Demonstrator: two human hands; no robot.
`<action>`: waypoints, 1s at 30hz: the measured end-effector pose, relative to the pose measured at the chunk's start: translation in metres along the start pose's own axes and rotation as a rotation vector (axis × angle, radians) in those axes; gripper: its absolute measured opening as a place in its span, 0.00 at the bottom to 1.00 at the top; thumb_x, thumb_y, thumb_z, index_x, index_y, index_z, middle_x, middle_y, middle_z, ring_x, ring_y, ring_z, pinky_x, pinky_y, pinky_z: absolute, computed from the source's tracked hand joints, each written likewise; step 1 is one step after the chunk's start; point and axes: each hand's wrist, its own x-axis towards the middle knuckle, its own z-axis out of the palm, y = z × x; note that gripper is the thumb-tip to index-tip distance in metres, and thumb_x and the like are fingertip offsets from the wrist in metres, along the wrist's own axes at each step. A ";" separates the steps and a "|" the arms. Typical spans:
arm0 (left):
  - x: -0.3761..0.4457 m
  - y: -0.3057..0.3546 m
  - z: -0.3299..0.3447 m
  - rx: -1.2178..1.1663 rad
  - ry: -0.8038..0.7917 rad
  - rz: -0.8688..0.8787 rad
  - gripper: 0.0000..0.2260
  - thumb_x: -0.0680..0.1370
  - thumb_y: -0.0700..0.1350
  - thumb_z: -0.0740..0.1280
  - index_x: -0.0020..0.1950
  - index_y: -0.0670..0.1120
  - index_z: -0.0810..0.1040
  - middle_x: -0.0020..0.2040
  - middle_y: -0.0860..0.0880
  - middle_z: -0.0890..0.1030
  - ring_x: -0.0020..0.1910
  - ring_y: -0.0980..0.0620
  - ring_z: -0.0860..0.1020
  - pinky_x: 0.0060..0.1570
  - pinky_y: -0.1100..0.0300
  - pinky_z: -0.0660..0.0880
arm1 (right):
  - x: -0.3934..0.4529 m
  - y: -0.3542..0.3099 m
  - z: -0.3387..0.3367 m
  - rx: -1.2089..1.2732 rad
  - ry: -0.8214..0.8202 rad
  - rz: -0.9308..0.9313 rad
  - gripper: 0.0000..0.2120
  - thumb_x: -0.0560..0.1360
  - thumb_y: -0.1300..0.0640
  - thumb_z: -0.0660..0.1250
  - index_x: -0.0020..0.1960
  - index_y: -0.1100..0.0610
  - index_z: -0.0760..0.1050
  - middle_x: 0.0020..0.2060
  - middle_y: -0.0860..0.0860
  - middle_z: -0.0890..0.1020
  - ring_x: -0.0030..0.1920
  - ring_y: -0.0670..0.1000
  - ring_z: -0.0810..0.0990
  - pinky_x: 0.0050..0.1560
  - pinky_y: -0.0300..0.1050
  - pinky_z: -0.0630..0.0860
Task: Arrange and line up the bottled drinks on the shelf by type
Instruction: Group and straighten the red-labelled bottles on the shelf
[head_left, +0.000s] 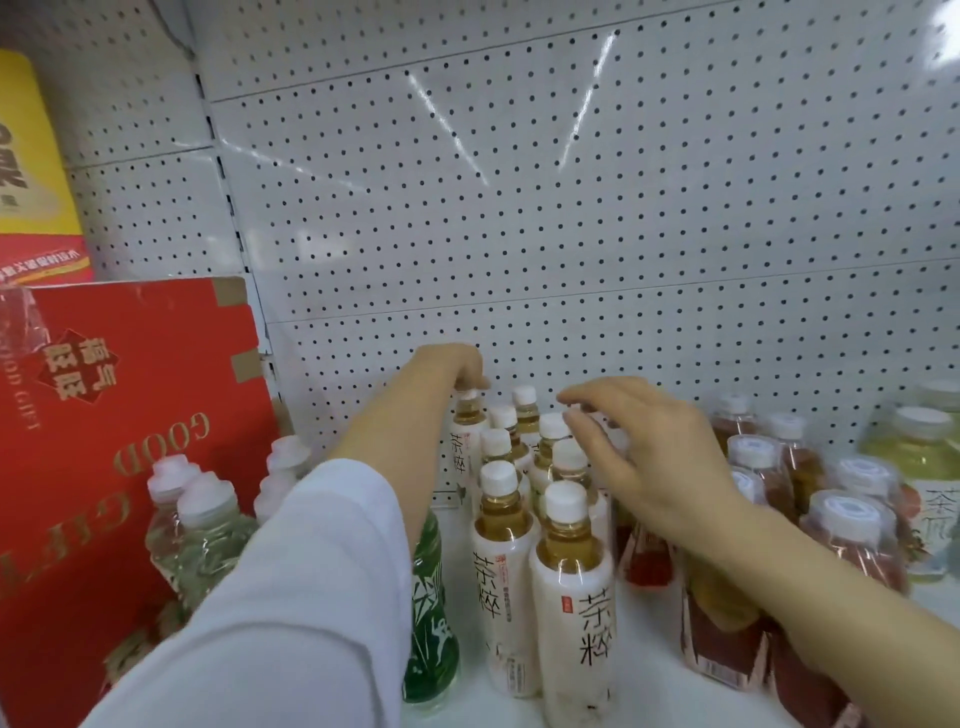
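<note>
**White-labelled tea bottles in two rows, mid-shelf**

Red gift box (124, 441) fills the shelf's (644, 670) left end. The left hand (457, 366) has its grip pinching the cap of the rearmost white-labelled bottle (464, 441) by the back panel. The right hand (649, 457) hovers above the rows, fingers spread. Red-labelled bottles (727, 623) stand toward the right end.

The sleeved left arm (291, 597) hides most of the green-labelled bottle (431, 623) behind it
</note>
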 end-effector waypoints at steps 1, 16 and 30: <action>0.002 -0.001 0.005 0.077 -0.034 -0.014 0.18 0.84 0.51 0.60 0.70 0.42 0.72 0.66 0.44 0.76 0.55 0.45 0.78 0.62 0.50 0.76 | 0.009 0.006 0.001 -0.008 -0.072 0.066 0.16 0.80 0.48 0.60 0.57 0.54 0.81 0.51 0.48 0.84 0.52 0.50 0.81 0.46 0.45 0.77; 0.044 0.013 0.029 -0.266 -0.172 0.024 0.14 0.83 0.39 0.61 0.67 0.36 0.73 0.57 0.40 0.83 0.48 0.43 0.85 0.55 0.46 0.82 | 0.091 0.074 0.100 0.049 -0.711 0.441 0.23 0.83 0.53 0.59 0.77 0.52 0.63 0.73 0.55 0.70 0.66 0.55 0.73 0.63 0.47 0.69; -0.071 0.067 -0.008 -0.009 0.178 0.362 0.23 0.85 0.55 0.55 0.79 0.48 0.63 0.77 0.46 0.68 0.74 0.46 0.68 0.69 0.52 0.66 | 0.035 0.071 -0.019 -0.215 -0.678 0.432 0.24 0.82 0.44 0.58 0.75 0.52 0.66 0.74 0.51 0.70 0.71 0.53 0.69 0.70 0.52 0.67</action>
